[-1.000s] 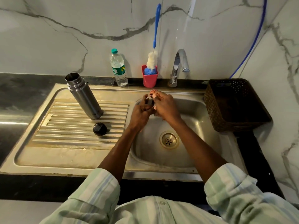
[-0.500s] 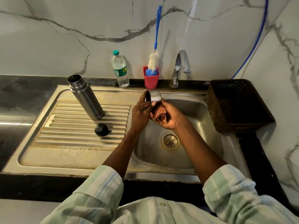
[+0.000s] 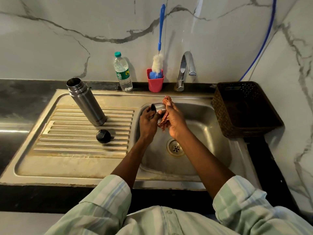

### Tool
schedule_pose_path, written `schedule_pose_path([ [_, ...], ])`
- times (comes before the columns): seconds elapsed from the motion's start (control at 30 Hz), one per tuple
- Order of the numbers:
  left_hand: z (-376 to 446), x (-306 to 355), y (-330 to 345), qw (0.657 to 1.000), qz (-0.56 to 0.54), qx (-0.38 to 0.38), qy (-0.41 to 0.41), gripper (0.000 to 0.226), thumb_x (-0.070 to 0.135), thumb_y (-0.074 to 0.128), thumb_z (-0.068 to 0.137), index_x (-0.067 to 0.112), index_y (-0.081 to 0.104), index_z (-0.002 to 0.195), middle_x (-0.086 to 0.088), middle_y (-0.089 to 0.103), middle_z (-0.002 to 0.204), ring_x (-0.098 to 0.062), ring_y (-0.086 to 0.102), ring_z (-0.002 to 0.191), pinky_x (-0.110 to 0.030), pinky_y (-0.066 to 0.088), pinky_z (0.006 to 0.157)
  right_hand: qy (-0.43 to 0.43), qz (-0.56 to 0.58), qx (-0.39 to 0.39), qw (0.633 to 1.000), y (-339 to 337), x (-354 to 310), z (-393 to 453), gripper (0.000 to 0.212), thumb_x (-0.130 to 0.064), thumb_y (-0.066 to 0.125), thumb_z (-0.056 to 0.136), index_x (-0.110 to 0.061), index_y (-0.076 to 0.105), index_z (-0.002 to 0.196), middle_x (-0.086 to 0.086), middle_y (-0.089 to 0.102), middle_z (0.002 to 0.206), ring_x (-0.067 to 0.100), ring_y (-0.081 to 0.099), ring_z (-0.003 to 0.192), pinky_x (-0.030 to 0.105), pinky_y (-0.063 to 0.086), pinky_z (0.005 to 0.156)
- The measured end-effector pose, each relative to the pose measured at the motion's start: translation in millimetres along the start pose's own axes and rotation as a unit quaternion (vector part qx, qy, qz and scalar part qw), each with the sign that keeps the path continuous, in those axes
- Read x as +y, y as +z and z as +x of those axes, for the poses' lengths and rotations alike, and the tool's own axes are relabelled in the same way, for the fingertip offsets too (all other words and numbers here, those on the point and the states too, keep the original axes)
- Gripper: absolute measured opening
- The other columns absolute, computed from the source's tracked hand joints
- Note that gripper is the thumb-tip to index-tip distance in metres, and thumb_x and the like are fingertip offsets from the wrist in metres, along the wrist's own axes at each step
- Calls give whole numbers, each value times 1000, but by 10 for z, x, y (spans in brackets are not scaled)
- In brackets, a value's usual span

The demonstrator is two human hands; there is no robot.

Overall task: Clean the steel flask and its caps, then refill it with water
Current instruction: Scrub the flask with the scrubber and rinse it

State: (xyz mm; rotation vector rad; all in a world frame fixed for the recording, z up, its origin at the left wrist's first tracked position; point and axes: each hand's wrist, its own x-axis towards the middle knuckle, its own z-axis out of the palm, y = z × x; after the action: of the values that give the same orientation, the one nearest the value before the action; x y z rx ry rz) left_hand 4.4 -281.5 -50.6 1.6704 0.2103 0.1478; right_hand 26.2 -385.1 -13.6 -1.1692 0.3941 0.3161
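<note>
Marble wall, sink (image 3: 211, 133) below. Left hand (image 3: 149, 122) clamps cup cap (image 3: 159, 107), right hand (image 3: 175, 121) grips scrubber (image 3: 165, 118). Wet steel could slip, clatter toward drain (image 3: 175, 147) at 6 o'clock.

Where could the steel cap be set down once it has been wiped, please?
The ribbed drainboard is bare left of the black stopper and in front of the flask. The brown basket looks empty. The back ledge is crowded with the water bottle, red cup and tap.
</note>
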Motion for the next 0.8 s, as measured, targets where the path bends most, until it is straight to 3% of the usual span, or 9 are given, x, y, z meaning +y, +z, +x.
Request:
schedule_pose_path([
  [0.13, -86, 90, -9, 999, 18, -44, 5, 37, 19, 73, 88, 19, 58, 122, 13, 67, 104, 8, 65, 94, -13, 52, 85, 100, 4, 5, 995, -111, -90, 56, 34, -45, 49, 97, -15, 66, 91, 6, 60, 73, 16, 49, 64, 28, 36, 58],
  [0.2, -43, 64, -37, 999, -15, -32, 7, 36, 12, 77, 83, 14, 59, 115, 7, 69, 106, 0, 67, 98, -23, 56, 89, 106, 57, -5, 993, -137, -37, 89, 36, -40, 47, 99, -11, 68, 94, 8, 66, 78, 18, 55, 68, 30, 41, 63],
  [0.27, 8, 75, -42, 996, -91, 12, -17, 44, 7, 78, 81, 6, 55, 118, -3, 68, 109, -10, 68, 98, -24, 57, 82, 100, 108, -9, 989, -114, 75, 55, 34, -35, 45, 102, -9, 67, 103, 10, 70, 84, 20, 62, 72, 34, 48, 70],
  [0.33, 37, 92, -35, 990, -123, 41, -53, 45, 14, 75, 85, 6, 53, 124, -4, 69, 108, -13, 69, 96, -24, 55, 77, 113, 125, -19, 986, -72, 204, -30, 32, -31, 45, 102, -7, 64, 114, 11, 69, 90, 22, 64, 75, 38, 51, 78],
  [0.4, 81, 69, -40, 990, -122, 25, -71, 35, 22, 68, 91, 10, 58, 123, -4, 71, 107, -17, 69, 97, -30, 55, 82, 122, 121, -21, 985, -45, 317, -81, 33, -28, 49, 100, -6, 62, 122, 11, 69, 94, 22, 65, 79, 41, 51, 86],
  [0.53, 189, 14, -160, 950, -287, -9, -122, 42, 22, 70, 87, 3, 57, 122, -19, 67, 120, -35, 67, 107, -48, 55, 91, 58, -1, 27, 998, -81, 280, -124, 21, -35, 59, 95, -18, 67, 106, 7, 69, 91, 22, 61, 72, 37, 51, 70],
  [0.6, 226, 3, -253, 925, -346, 3, -159, 43, 21, 72, 85, 3, 56, 121, -20, 67, 117, -31, 69, 102, -43, 58, 85, -13, -50, 43, 998, -166, 180, -80, 12, -35, 59, 95, -25, 64, 101, 8, 69, 103, 22, 63, 73, 37, 51, 68],
  [0.67, 241, -36, -324, 914, -357, -6, -194, 38, 23, 69, 87, 6, 60, 120, -16, 68, 111, -26, 68, 96, -36, 57, 78, -58, -99, 32, 993, -238, 34, -36, 18, -30, 58, 96, -20, 60, 111, 12, 68, 112, 25, 67, 76, 35, 51, 61],
  [0.8, 289, -64, -329, 918, -330, -16, -221, 36, 33, 69, 88, 9, 65, 114, -12, 70, 99, -22, 68, 83, -33, 55, 68, -126, -282, -39, 950, -228, -227, -54, 22, -32, 63, 92, -18, 64, 109, 7, 70, 100, 22, 69, 73, 27, 51, 52],
])
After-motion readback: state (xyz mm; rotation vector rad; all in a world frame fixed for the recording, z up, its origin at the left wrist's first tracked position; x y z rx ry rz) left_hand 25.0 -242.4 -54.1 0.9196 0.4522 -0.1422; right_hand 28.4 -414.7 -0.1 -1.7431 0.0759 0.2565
